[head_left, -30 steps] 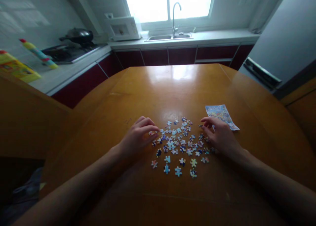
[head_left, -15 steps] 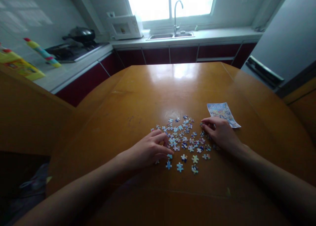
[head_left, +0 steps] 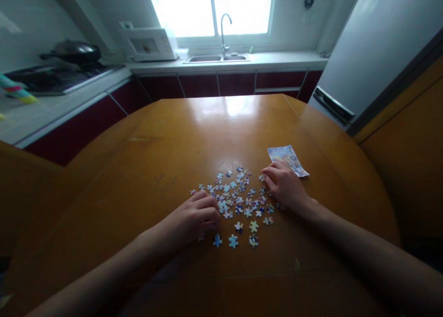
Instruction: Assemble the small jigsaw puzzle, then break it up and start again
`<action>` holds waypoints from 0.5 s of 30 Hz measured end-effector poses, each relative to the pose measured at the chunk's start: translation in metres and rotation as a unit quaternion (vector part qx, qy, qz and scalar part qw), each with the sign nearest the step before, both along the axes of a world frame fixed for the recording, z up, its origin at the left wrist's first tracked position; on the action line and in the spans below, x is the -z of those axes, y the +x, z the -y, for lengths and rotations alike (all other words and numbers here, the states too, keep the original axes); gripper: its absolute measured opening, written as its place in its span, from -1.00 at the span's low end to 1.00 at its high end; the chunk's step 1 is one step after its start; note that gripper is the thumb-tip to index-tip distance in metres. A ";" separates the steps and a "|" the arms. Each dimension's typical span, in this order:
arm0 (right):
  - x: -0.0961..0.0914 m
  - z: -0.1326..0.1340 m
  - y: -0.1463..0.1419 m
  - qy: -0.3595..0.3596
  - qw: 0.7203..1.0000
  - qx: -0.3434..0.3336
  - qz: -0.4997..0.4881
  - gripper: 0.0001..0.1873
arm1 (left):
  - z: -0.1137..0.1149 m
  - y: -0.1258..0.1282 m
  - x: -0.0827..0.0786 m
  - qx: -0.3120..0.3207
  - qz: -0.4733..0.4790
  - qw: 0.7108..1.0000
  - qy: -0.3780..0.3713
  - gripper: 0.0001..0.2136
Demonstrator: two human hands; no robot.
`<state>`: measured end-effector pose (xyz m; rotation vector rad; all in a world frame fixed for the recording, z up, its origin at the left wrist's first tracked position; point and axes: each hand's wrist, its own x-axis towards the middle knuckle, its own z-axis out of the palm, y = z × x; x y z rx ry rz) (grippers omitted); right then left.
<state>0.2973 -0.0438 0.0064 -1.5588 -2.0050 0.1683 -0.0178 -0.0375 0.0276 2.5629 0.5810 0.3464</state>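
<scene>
on table (head_left: 173, 141), puzzle pieces (head_left: 222, 207); left grip (head_left: 196, 216) among them, right grip (head_left: 283, 182) by one, cannot tell if holding; wok (head_left: 78, 52), contents hidden.

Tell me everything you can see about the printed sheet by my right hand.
The sheet looks like thin paper, four-sided, with a pale edge and a mostly blue, multicoloured print. What seems to be lettering runs along its far end, too blurred to read. It lies printed side up on the table, set at a slant, beyond and to the right of most of the pieces. Your right hand hides part of its near side; whether they touch, I can't tell.
</scene>
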 end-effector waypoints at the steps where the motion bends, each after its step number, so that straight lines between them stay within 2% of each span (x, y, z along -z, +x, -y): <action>1: 0.000 0.000 0.001 -0.001 1.000 0.001 -0.006 -0.83 | -0.002 -0.001 -0.003 -0.005 0.009 1.000 -0.010 -0.81; 4: 0.000 0.000 0.002 0.000 1.000 0.005 -0.021 -0.83 | -0.017 -0.002 -0.015 -0.078 0.047 0.995 -0.034 -0.82; 8: 0.000 0.000 0.001 -0.004 1.000 0.002 -0.019 -0.84 | -0.064 0.016 -0.022 -0.201 0.089 0.976 -0.017 -0.83; 10: 0.000 0.000 0.001 -0.009 1.000 0.005 -0.015 -0.84 | -0.094 0.040 -0.016 -0.216 0.098 0.971 -0.027 -0.83; 12: 0.001 -0.001 0.004 -0.011 1.000 0.015 -0.013 -0.84 | -0.122 0.070 -0.005 -0.201 0.100 0.972 -0.061 -0.84; 15: 0.001 -0.002 0.011 -0.010 0.999 0.027 -0.017 -0.83 | -0.151 0.115 0.015 -0.182 0.106 0.973 -0.094 -0.84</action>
